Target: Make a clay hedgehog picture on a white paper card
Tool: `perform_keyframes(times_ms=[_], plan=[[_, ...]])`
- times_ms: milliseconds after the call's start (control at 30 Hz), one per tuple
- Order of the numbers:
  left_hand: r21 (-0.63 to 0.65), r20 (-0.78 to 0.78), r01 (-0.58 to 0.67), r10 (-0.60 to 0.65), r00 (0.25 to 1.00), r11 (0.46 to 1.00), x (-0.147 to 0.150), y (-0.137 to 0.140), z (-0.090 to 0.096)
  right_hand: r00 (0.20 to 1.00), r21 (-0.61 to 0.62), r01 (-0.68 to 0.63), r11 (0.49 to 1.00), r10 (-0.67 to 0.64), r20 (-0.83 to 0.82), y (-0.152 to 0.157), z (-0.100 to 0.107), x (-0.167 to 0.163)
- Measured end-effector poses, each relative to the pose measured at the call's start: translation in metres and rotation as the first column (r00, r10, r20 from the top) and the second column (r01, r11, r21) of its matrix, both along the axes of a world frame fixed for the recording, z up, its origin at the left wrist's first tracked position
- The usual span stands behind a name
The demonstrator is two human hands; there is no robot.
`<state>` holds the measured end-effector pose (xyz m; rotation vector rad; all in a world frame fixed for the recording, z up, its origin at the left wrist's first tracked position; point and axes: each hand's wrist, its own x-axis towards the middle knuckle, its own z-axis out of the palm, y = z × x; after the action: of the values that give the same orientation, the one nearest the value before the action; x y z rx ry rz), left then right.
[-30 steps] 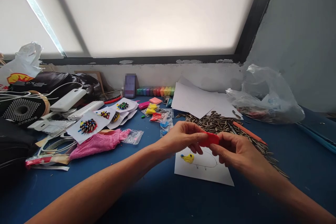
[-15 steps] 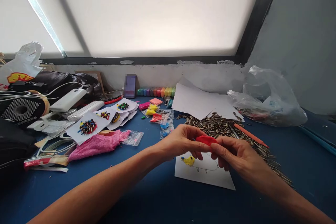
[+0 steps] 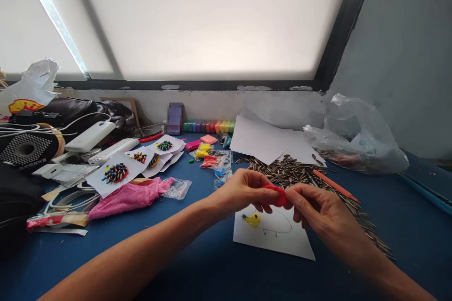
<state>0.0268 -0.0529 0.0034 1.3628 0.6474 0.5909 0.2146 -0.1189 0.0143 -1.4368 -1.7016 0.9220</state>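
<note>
A flattened lump of red modelling clay [image 3: 278, 196] is pinched between my two hands, above a white sheet. My left hand [image 3: 247, 191] grips its left part between thumb and fingers. At its right end, my right hand [image 3: 310, 204] has it between thumb and forefinger. Below them lies the drawing paper [image 3: 271, 247], with a pencilled oval body and short legs. Its head is filled in with yellow clay [image 3: 253, 219], with a dark eye and a blue tip. Both hands partly hide the drawing's top.
Sunflower seeds [image 3: 282, 169] are heaped behind my hands, with an orange pencil-like stick [image 3: 335, 186] across them. Bags of coloured clay [image 3: 208, 161], a pink cloth [image 3: 129, 200] and finished seed pictures [image 3: 116, 174] lie left. White sheets [image 3: 257, 138] and a plastic bag [image 3: 363, 146] are behind.
The red clay has been pulled a little and turned between my fingers, and my right fingers have shifted on its right end. The view has moved slightly.
</note>
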Motion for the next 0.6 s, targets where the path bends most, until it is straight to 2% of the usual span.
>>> perform_keyframes(times_ms=[100,267,367,467,600], plan=[[-0.005,-0.006,-0.001,0.001,1.000,1.000,0.0002,-0.0014,-0.0013,0.999,0.022,0.039,0.999,-0.038,-0.024,0.0006,0.0004,0.0002],[-0.016,-0.009,0.037,-0.037,0.999,0.999,0.0009,-0.0026,-0.0050,0.999,0.036,0.001,0.999,0.001,-0.034,0.0002,0.0001,-0.0016],[-0.019,-0.005,0.031,-0.031,1.000,0.999,0.0012,-0.0007,-0.0075,0.999,0.052,0.042,0.998,-0.041,-0.015,-0.0003,-0.0021,-0.0018],[-0.018,-0.006,0.019,-0.019,1.000,1.000,0.0020,0.0002,-0.0078,0.997,0.114,0.070,0.991,-0.068,-0.019,0.0000,-0.0048,-0.0020],[-0.004,-0.006,-0.002,0.002,1.000,1.000,0.0024,-0.0015,-0.0047,0.998,0.252,-0.043,0.967,0.030,0.055,0.0014,-0.0081,-0.0028]])
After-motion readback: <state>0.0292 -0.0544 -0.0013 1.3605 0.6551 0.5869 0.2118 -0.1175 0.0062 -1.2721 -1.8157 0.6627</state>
